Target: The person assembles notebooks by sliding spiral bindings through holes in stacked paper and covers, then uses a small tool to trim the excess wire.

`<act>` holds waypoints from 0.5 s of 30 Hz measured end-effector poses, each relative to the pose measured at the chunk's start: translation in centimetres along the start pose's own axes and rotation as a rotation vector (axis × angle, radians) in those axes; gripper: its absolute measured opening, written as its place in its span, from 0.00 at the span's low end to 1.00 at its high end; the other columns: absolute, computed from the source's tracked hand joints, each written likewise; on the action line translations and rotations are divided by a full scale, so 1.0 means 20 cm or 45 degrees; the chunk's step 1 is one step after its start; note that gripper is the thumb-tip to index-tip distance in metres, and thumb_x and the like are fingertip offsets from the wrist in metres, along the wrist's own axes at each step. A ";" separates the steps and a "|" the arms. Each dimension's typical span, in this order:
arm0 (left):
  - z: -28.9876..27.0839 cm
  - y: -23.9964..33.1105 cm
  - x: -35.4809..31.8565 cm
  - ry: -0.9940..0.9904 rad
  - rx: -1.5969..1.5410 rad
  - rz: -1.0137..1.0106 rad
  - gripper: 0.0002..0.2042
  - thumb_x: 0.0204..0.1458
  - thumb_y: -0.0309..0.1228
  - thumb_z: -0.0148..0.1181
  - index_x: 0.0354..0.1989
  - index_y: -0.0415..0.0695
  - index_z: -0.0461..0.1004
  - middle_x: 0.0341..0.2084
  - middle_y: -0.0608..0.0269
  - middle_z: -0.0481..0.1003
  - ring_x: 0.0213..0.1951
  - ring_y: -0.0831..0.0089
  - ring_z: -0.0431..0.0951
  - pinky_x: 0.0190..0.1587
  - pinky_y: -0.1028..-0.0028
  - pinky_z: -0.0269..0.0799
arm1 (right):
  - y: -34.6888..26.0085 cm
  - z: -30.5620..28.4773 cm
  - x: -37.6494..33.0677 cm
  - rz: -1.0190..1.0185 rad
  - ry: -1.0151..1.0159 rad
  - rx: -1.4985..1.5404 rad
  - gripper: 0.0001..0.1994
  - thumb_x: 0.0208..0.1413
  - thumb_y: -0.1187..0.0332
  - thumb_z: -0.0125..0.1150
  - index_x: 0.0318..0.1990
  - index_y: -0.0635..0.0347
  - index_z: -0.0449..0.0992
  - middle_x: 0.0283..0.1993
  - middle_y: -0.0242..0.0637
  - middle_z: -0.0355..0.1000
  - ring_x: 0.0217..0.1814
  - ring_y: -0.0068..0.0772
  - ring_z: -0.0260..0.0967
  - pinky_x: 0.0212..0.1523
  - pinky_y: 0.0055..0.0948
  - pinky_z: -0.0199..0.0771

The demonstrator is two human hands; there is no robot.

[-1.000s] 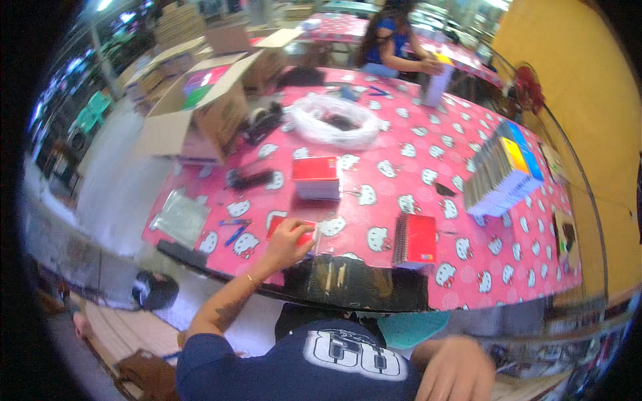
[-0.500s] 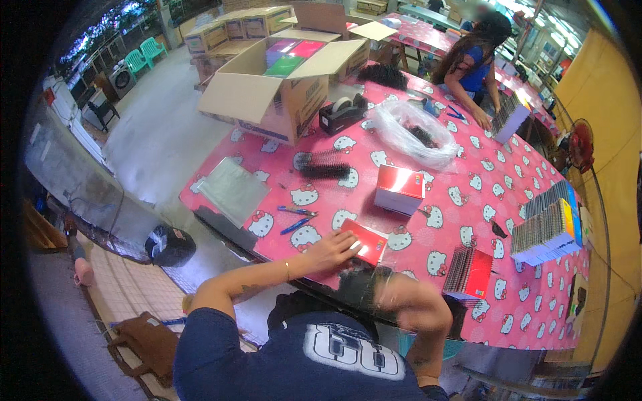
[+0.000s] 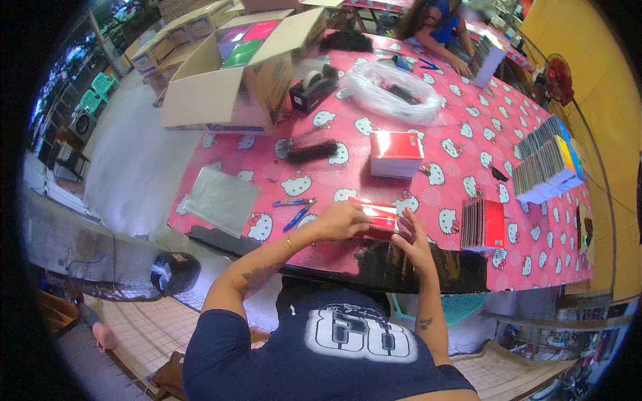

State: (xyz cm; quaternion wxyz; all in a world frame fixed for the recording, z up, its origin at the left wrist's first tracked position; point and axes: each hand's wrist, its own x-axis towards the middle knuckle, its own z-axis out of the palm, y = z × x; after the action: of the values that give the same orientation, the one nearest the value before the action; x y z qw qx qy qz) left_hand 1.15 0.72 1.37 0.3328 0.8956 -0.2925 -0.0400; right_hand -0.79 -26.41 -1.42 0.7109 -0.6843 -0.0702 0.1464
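Note:
A thin red notebook in a glossy wrapper [image 3: 378,218] lies near the front edge of a table with a pink cartoon-cat cloth [image 3: 468,120]. My left hand [image 3: 342,221] presses on its left end. My right hand [image 3: 413,241] touches its right end, fingers spread along the edge. Two blue pens [image 3: 294,207] lie just left of my left hand. A stack of red notebooks [image 3: 396,153] stands a little beyond the one under my hands.
Clear plastic sleeves [image 3: 221,198] lie at the table's left end. Black spiral combs [image 3: 309,150], a tape dispenser [image 3: 314,87], a plastic bag [image 3: 396,92] and an open cardboard box [image 3: 231,70] stand farther back. Spiral notebooks [image 3: 483,224] and a coloured row [image 3: 548,164] sit right. Another person [image 3: 435,27] works at the far end.
My right hand has come up from below the table edge onto the red notebook's right end. My left hand has stayed on the notebook. The view has tilted.

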 end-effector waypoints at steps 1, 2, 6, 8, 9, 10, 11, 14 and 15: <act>-0.01 0.00 0.01 -0.042 -0.028 -0.047 0.13 0.58 0.39 0.59 0.45 0.46 0.81 0.35 0.53 0.78 0.43 0.53 0.78 0.46 0.59 0.73 | 0.03 0.00 -0.02 0.022 0.015 -0.008 0.43 0.53 0.67 0.71 0.74 0.57 0.52 0.73 0.45 0.56 0.73 0.42 0.56 0.70 0.40 0.57; -0.01 0.01 0.01 0.022 -0.091 -0.013 0.13 0.59 0.38 0.57 0.44 0.44 0.80 0.35 0.51 0.78 0.41 0.51 0.78 0.45 0.57 0.72 | 0.06 0.02 -0.05 0.043 0.027 -0.016 0.42 0.54 0.67 0.70 0.74 0.57 0.52 0.73 0.46 0.55 0.72 0.42 0.57 0.70 0.40 0.58; 0.00 0.01 0.03 0.295 0.088 0.032 0.10 0.60 0.35 0.55 0.43 0.43 0.75 0.33 0.51 0.77 0.40 0.53 0.78 0.45 0.56 0.72 | 0.10 0.09 -0.05 -0.185 0.242 -0.376 0.42 0.52 0.67 0.71 0.72 0.60 0.53 0.71 0.45 0.57 0.73 0.42 0.56 0.71 0.42 0.55; -0.13 0.12 0.05 0.360 0.235 0.095 0.09 0.59 0.33 0.54 0.43 0.43 0.73 0.33 0.53 0.77 0.40 0.55 0.79 0.45 0.56 0.72 | -0.04 0.15 -0.02 -0.395 0.428 -0.520 0.43 0.49 0.66 0.73 0.71 0.60 0.56 0.71 0.44 0.58 0.73 0.41 0.54 0.72 0.43 0.53; -0.14 0.12 0.05 0.311 0.323 0.139 0.09 0.58 0.32 0.54 0.43 0.43 0.73 0.32 0.54 0.77 0.39 0.56 0.79 0.45 0.57 0.71 | -0.07 0.15 0.02 -0.431 0.375 -0.459 0.42 0.49 0.67 0.74 0.71 0.60 0.57 0.71 0.44 0.58 0.73 0.41 0.55 0.71 0.42 0.54; -0.14 0.12 0.05 0.262 0.410 0.180 0.09 0.57 0.32 0.54 0.43 0.43 0.73 0.32 0.55 0.77 0.39 0.57 0.79 0.45 0.57 0.71 | -0.10 0.16 0.05 -0.467 0.320 -0.398 0.41 0.49 0.68 0.74 0.70 0.60 0.57 0.70 0.43 0.59 0.72 0.40 0.56 0.71 0.41 0.55; -0.12 0.12 0.05 0.212 0.498 0.219 0.09 0.56 0.32 0.53 0.43 0.43 0.72 0.32 0.56 0.77 0.39 0.58 0.79 0.45 0.58 0.71 | -0.11 0.16 0.08 -0.500 0.264 -0.337 0.41 0.49 0.68 0.74 0.70 0.60 0.58 0.70 0.43 0.59 0.71 0.39 0.57 0.70 0.40 0.56; -0.09 -0.04 0.11 0.512 0.523 0.378 0.10 0.54 0.31 0.53 0.42 0.40 0.74 0.34 0.55 0.77 0.39 0.56 0.79 0.45 0.58 0.71 | 0.01 0.15 0.12 -0.285 0.168 -0.167 0.28 0.52 0.74 0.71 0.61 0.61 0.67 0.57 0.37 0.71 0.58 0.29 0.68 0.59 0.30 0.67; -0.12 -0.12 0.15 0.653 0.517 0.439 0.11 0.54 0.30 0.54 0.42 0.40 0.75 0.33 0.55 0.77 0.39 0.55 0.78 0.45 0.57 0.71 | 0.03 0.14 0.13 -0.208 0.152 -0.145 0.25 0.53 0.75 0.70 0.59 0.61 0.69 0.54 0.35 0.73 0.55 0.26 0.70 0.57 0.27 0.69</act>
State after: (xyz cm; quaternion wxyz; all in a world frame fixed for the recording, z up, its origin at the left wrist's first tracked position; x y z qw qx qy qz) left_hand 5.55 1.92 2.12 0.2125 0.8618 -0.3482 0.3014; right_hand 0.82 -23.02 -2.17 0.6834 -0.7231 -0.0914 0.0428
